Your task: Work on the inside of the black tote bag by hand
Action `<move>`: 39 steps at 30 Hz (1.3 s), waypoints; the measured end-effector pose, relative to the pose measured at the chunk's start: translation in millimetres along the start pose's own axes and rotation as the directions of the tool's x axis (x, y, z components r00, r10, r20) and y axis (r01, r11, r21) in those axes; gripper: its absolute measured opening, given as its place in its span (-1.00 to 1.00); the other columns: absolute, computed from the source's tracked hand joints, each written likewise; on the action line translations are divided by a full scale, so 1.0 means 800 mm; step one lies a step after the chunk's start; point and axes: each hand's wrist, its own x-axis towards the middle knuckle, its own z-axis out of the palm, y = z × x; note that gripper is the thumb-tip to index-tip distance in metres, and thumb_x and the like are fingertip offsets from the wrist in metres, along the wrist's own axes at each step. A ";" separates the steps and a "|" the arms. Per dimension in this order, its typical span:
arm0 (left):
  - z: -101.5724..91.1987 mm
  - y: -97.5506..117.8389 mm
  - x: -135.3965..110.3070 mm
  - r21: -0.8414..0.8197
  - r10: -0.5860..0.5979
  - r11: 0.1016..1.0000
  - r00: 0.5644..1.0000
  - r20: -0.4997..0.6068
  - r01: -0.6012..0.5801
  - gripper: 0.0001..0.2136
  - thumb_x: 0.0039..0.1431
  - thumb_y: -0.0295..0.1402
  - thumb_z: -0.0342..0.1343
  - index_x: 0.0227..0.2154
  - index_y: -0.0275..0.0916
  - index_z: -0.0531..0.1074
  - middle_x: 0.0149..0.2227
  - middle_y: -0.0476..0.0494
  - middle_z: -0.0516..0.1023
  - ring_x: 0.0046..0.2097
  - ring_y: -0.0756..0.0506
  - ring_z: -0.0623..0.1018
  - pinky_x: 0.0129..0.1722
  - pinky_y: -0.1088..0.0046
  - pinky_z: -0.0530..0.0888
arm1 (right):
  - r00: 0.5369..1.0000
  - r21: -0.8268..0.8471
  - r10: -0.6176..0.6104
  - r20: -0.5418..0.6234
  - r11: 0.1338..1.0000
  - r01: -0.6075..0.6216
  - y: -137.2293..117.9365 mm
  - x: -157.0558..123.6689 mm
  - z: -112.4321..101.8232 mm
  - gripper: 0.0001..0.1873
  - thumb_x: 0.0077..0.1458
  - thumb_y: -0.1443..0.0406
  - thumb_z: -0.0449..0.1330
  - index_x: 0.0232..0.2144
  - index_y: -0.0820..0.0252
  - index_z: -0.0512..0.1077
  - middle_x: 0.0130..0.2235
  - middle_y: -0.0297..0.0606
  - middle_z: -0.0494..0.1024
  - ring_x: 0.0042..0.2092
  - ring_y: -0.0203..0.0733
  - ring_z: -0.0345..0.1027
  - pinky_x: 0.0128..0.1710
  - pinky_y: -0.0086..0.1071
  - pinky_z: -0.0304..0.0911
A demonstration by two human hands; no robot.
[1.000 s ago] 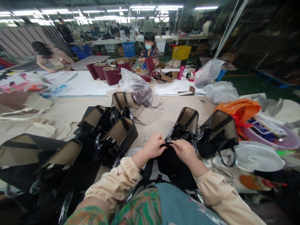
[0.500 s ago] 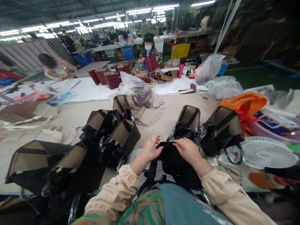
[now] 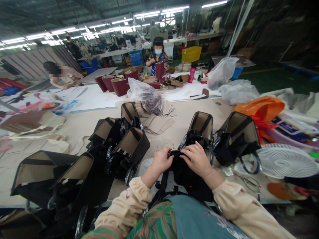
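Note:
A black handbag [image 3: 185, 176] lies in front of me against my apron, its upper edge raised toward the table. My left hand [image 3: 162, 160] pinches the left end of that edge between thumb and fingers. Over the right part of the same edge my right hand [image 3: 196, 158] is closed, its thumb hidden and one finger lifted. The bag's straps hang at its left, partly covered by my left arm. Just beyond my hands stands another black bag [image 3: 200, 124] with a beige inside, and a further black bag [image 3: 238, 137] is to its right.
Several open black bags [image 3: 131, 146] crowd the left side. Cardboard pieces [image 3: 159, 124] and a plastic bag [image 3: 146, 96] lie mid-table. At right are a white fan cover [image 3: 286, 161], scissors [image 3: 250, 184] and an orange bag [image 3: 259, 108]. Across the table a co-worker [image 3: 157, 59] handles a maroon bag [image 3: 160, 71].
My right hand has shifted slightly left along the bag's edge, closer to my left hand, and its fingers have risen. The co-worker's maroon bag is now lower and more upright.

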 end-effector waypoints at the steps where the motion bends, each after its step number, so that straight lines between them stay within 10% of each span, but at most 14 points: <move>1: 0.000 0.000 0.000 0.011 -0.001 1.000 1.000 0.001 0.001 -0.71 0.04 -0.34 0.09 -0.13 -0.22 0.38 -0.24 -0.11 0.56 -0.24 -0.10 0.54 -0.20 0.39 0.45 | 1.000 -0.001 -0.001 0.000 1.000 0.001 -0.001 0.001 0.001 -0.88 0.07 0.24 0.16 -0.30 0.07 0.44 -0.29 -0.31 0.48 -0.15 -0.18 0.27 0.17 -0.06 -0.15; 39: -0.007 0.017 0.023 0.052 0.116 0.991 0.989 0.096 -0.121 -0.78 0.07 -0.30 0.10 -0.19 -0.14 0.46 -0.22 -0.08 0.55 -0.19 -0.10 0.50 -0.17 0.41 0.42 | 0.998 0.024 -0.027 0.052 0.999 0.026 -0.006 0.017 0.013 -0.86 0.10 0.34 0.10 -0.38 0.07 0.47 -0.27 -0.29 0.47 -0.09 -0.15 0.19 0.11 -0.08 -0.04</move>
